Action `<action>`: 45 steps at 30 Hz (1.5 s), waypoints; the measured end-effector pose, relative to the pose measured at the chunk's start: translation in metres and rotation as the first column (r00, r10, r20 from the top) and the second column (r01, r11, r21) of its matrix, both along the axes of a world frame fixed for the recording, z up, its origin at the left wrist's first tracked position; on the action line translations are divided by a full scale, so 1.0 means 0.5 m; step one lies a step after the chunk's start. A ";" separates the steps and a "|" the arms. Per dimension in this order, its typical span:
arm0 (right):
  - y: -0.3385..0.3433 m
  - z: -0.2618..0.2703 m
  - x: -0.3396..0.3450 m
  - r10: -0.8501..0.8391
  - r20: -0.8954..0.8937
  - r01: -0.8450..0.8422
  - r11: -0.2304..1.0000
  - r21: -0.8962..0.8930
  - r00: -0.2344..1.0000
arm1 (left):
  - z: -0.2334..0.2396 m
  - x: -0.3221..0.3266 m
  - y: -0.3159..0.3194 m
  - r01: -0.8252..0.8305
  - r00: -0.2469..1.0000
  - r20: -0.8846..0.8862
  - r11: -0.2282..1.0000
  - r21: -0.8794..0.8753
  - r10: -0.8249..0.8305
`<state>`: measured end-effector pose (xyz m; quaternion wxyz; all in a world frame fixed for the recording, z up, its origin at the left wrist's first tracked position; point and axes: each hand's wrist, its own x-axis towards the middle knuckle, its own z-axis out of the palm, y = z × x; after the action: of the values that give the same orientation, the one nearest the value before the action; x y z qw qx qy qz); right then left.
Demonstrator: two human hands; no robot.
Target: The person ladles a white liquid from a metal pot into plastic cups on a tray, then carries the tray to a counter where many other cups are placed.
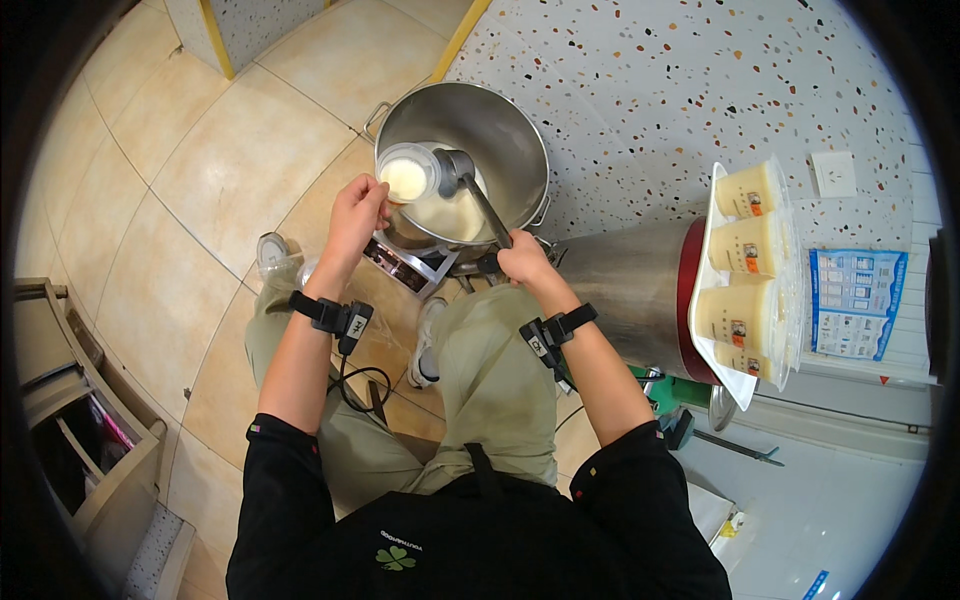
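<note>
My left hand (358, 211) grips a clear plastic cup (406, 180) by its side, above the near left part of a large steel pot (459, 105). Pale cream-coloured liquid (404, 178) lies inside the cup. In my right hand (524, 258) is the dark handle of a ladle (455, 169), its bowl tilted close against the cup's right side. Below them, more of the pale liquid (451, 219) covers the pot's bottom. I cannot tell whether the ladle's bowl touches the cup.
Right of the pot stands a steel barrel (622, 296) with a red band. A white tray (705, 281) there carries several filled, lidded cups (742, 244). An electronic device with a panel (405, 266) sits before the pot. At far left is a drawer cabinet (97, 442).
</note>
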<state>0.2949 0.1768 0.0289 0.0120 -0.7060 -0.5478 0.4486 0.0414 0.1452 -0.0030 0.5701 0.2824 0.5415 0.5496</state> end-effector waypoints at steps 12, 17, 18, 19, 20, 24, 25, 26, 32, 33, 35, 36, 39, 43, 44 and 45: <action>0.010 -0.029 0.009 -0.437 -0.331 0.336 0.886 -0.320 0.836 | -0.013 -0.002 -0.003 0.006 0.999 0.033 1.000 0.025 -0.007; -0.021 0.019 0.022 -0.522 -0.440 0.362 0.842 -0.399 0.731 | -0.012 -0.002 -0.002 -0.002 1.000 0.020 1.000 0.018 0.002; -0.031 0.032 0.024 -0.544 -0.456 0.380 0.832 -0.405 0.704 | -0.011 -0.002 -0.002 -0.001 1.000 0.020 1.000 0.018 0.001; -0.040 0.044 0.027 -0.564 -0.473 0.398 0.821 -0.410 0.677 | -0.010 -0.003 -0.002 -0.002 1.000 0.019 1.000 0.015 0.001; -0.050 0.053 0.033 -0.565 -0.472 0.398 0.821 -0.410 0.677 | -0.010 -0.004 -0.002 -0.003 1.000 0.017 1.000 0.011 0.003; -0.091 0.091 0.062 -0.593 -0.555 0.399 0.804 -0.441 0.583 | -0.009 -0.005 -0.003 -0.004 1.000 0.009 1.000 0.017 0.004; -0.102 0.102 0.070 -0.602 -0.579 0.402 0.798 -0.448 0.550 | -0.005 -0.004 -0.004 -0.006 1.000 0.009 1.000 0.009 0.006; -0.112 0.115 0.079 -0.601 -0.579 0.403 0.799 -0.446 0.550 | -0.003 -0.003 -0.004 -0.007 1.000 0.009 1.000 0.001 0.007; -0.176 0.188 0.138 -0.601 -0.625 0.383 0.799 -0.463 0.498 | -0.005 -0.001 -0.006 -0.016 1.000 0.026 1.000 0.012 0.016; -0.186 0.204 0.143 -0.591 -0.643 0.366 0.807 -0.464 0.487 | -0.004 -0.005 -0.009 -0.023 0.999 0.023 1.000 0.009 0.023; -0.206 0.234 0.151 -0.580 -0.659 0.344 0.815 -0.466 0.480 | -0.003 -0.009 -0.011 -0.003 1.000 0.012 0.999 0.038 0.002; -0.217 0.251 0.156 -0.578 -0.658 0.359 0.816 -0.453 0.483 | -0.004 -0.007 -0.009 -0.005 1.000 0.014 0.999 0.037 0.005; -0.249 0.285 0.178 -0.589 -0.661 0.390 0.807 -0.444 0.466 | -0.008 -0.001 -0.003 -0.007 0.999 0.051 1.000 0.025 0.005; -0.280 0.332 0.188 -0.547 -0.646 0.364 0.837 -0.410 0.532 | -0.010 -0.001 -0.004 -0.011 1.000 0.018 0.999 0.032 0.010; -0.289 0.341 0.192 -0.520 -0.654 0.343 0.854 -0.391 0.550 | -0.008 -0.002 -0.006 -0.008 1.000 0.016 0.999 0.043 0.007; -0.298 0.349 0.197 -0.493 -0.661 0.326 0.870 -0.369 0.566 | -0.007 -0.001 -0.006 -0.001 1.000 0.017 0.998 0.055 0.000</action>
<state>0.3933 0.0277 0.2034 0.2634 -0.5683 -0.2659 0.7328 0.0408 0.1421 -0.0065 0.5666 0.2932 0.5215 0.5666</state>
